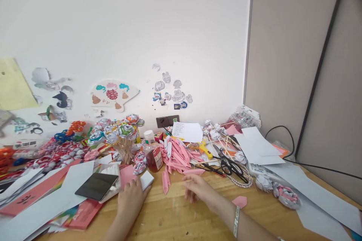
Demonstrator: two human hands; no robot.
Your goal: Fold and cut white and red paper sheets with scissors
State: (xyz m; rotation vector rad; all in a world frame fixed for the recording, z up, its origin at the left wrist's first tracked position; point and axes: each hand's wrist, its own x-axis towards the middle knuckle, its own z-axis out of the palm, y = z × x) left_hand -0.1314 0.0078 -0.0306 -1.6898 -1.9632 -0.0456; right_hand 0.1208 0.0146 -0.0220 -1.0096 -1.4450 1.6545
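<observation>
My left hand rests low at the table's left-centre, its fingers closed on a small white stack of paper, with the stack showing between index finger and thumb. A pink sheet lies just beyond its knuckles. My right hand hovers above the bare wood with loosely bent fingers apart and nothing visible in them. Close beyond it lies a folded pink paper strip. Two more folded strips lie between my hands, in front of a heap of pink folded paper.
A bottle of reddish liquid stands behind my left hand. Black-handled scissors, a yellow glue gun and a bead string lie right. Left are a dark tablet-like slab and paper flowers. White sheets cover the right edge.
</observation>
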